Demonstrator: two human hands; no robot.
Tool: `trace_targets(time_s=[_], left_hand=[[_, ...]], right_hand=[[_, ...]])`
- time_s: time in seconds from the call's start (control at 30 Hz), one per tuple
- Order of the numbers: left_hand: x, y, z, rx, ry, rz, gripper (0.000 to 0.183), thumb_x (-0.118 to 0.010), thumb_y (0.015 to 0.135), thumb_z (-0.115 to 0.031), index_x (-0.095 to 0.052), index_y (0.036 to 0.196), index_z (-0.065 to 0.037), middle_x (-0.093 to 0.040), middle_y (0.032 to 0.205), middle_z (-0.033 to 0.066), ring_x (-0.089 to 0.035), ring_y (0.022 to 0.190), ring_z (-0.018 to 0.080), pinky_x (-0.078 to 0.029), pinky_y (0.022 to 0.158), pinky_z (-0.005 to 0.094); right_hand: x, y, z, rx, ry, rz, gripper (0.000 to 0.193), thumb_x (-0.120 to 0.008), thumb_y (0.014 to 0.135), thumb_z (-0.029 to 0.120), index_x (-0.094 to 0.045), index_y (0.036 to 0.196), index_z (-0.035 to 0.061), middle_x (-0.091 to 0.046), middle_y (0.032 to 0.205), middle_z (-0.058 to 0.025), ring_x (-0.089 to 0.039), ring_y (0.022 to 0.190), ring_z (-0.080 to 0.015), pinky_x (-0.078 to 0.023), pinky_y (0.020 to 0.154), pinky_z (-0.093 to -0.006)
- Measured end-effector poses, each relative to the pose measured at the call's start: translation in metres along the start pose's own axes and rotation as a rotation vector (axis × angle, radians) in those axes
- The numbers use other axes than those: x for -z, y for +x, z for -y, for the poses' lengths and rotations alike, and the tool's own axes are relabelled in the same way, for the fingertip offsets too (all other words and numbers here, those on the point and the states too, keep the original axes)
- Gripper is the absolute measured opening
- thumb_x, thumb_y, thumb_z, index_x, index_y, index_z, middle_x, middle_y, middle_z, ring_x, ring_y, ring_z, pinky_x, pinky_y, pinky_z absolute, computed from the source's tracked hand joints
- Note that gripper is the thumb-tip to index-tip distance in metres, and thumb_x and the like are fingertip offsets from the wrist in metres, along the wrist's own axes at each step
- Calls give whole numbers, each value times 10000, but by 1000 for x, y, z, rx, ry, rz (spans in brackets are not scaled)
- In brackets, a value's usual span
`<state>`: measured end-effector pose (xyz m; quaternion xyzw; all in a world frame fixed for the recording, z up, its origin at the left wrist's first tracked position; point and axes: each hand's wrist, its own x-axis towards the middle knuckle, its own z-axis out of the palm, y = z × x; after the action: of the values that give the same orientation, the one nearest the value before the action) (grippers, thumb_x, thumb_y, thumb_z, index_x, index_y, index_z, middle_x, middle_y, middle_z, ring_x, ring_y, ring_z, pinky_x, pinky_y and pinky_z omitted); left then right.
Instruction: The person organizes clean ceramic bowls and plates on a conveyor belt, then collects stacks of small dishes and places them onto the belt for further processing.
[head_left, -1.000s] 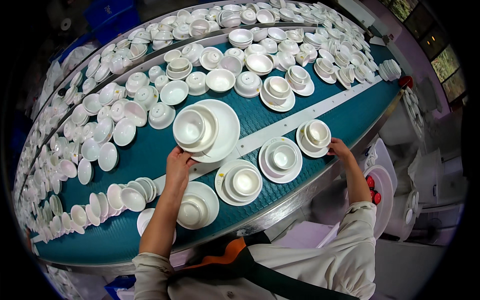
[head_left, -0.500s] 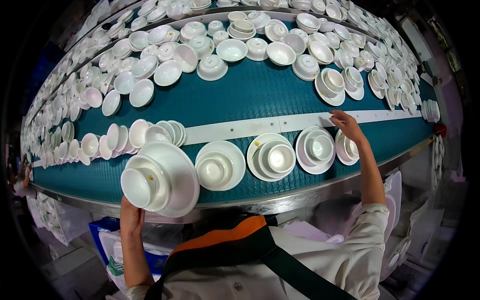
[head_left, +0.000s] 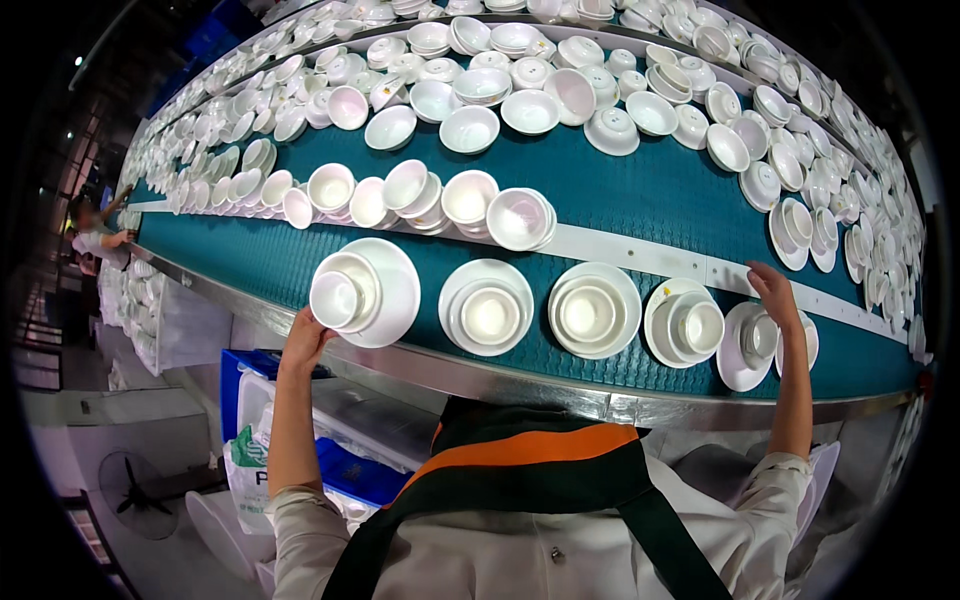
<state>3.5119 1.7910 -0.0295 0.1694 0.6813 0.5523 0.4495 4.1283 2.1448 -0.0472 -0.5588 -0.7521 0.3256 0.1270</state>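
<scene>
My left hand [head_left: 306,340] is closed at the lower left of a stack [head_left: 395,290], two nested white bowls on a white plate. The stack leans toward my left hand and sits at the left end of a row. Beside it stand similar stacks: one [head_left: 487,308], another [head_left: 594,310], and one with a yellow mark on its plate [head_left: 684,322]. My right hand [head_left: 775,290] is open and empty, fingers stretched, above the belt by the white strip. Its forearm partly hides the stacks at the right end, one of them [head_left: 745,345] just left of it.
A green belt [head_left: 640,190] carries many loose white bowls on its far side. Bowls [head_left: 520,218] line the white divider strip [head_left: 640,255]. A metal edge [head_left: 520,385] runs along the front. Below are a blue crate [head_left: 233,400] and a fan [head_left: 135,492]. Another person [head_left: 95,235] stands far left.
My view has turned left. A further stack shows in the row beside the one at my left hand, which now looks lower and farther off. My right hand remains open and empty.
</scene>
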Motion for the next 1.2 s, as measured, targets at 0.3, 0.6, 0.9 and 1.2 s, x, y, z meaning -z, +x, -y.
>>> trace_targets(time_s=[0.3,0.6,0.9,1.2], left_hand=[[23,88,26,92,137,426,240,-540,792,-66,-528,1015,24,-599,870,54,-585,721,90,-487,569,186],[-9,115,-5,108,1031,518,221,-558,722,-190,-577,780,22,-605,712,165,-598,534,254,-502,518,328],[50,53,1,-387,803,65,198,-559,767,-158,-526,906,-22,-588,805,146,-575,746,303,-462,648,363],[277,31,8,-322,293,-458,217,-540,798,-118,-530,963,23,-594,882,91,-565,819,152,-447,722,266]], right_hand=[[-51,-3,46,-226,-143,226,250,-527,802,228,-628,915,29,-621,860,-123,-582,739,-201,-448,686,-293],[-77,12,155,91,-194,-149,257,-573,759,106,-571,996,7,-594,916,-158,-584,823,-253,-459,716,-312],[-137,35,393,529,74,-69,279,-531,760,-41,-532,1034,16,-555,1002,-114,-555,878,-211,-454,734,-292],[-232,23,611,899,38,249,423,-590,708,-18,-487,1114,48,-545,1027,-120,-545,895,-226,-442,758,-312]])
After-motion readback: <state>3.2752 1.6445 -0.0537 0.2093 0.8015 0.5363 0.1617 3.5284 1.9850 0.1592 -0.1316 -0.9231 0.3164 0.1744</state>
